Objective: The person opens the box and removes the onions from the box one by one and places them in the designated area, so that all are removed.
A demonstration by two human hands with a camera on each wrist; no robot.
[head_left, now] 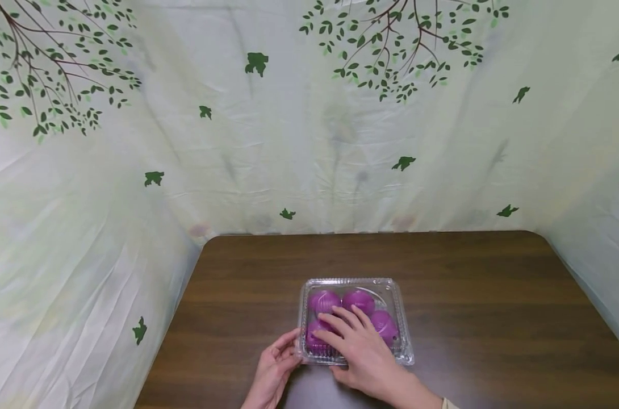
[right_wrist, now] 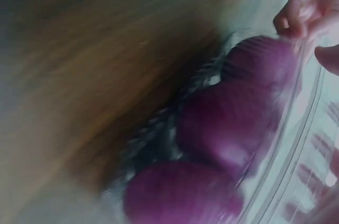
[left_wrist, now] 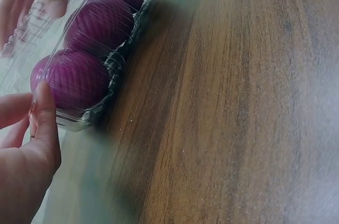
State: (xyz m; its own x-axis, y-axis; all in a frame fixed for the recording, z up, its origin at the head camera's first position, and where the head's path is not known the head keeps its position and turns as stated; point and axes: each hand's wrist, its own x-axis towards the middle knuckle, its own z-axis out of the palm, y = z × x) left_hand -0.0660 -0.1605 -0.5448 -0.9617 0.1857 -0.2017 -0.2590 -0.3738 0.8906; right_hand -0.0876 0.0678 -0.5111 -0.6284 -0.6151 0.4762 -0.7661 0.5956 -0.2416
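Note:
A clear plastic clamshell box (head_left: 405, 341) sits on the table, its see-through lid over several glossy purple, finely ridged round pieces (head_left: 359, 301). They line up in a row along the box's side in the left wrist view. My left hand (head_left: 275, 366) pinches the rim at the near left corner, thumb and fingers on the plastic edge (left_wrist: 34, 110). Over the lid lies my right hand (head_left: 363, 355), its fingers spread and fairly straight, the thumb low by the front edge. It covers part of the purple pieces. The right wrist view is blurred.
The brown wooden table (head_left: 483, 295) stretches away on both sides of the box and behind it. A pale cloth (head_left: 309, 142) printed with branches and green leaves hangs behind the table and along its left and right sides.

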